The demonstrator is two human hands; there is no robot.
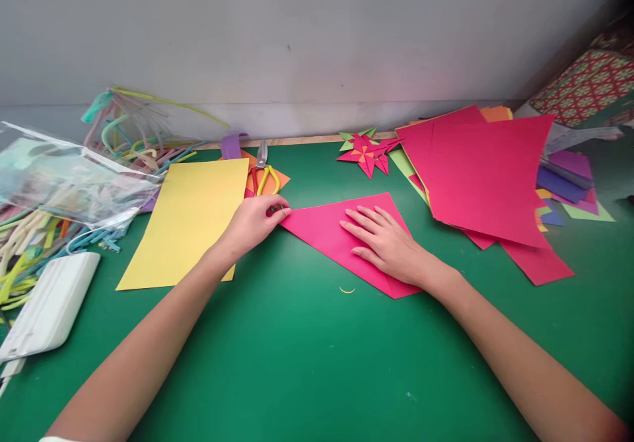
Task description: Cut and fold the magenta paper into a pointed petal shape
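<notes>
Two hands work a folded pink paper at the middle of the frame.

The paper [329, 230] lies on the green tabletop [297, 363], its narrow tip pointing left. At that tip, the thumb and fingers of the left hand [252, 221] are together, clamped on the corner; the right hand [386, 244] rests flat on the wider part, fingers slightly apart. A yellow sheet [183, 224] lies left of centre, partly behind the left forearm, with cutters [261, 156] just beyond its upper right corner. A paper star [365, 154] sits at upper centre, near a red sheet [485, 178] at upper right.
</notes>
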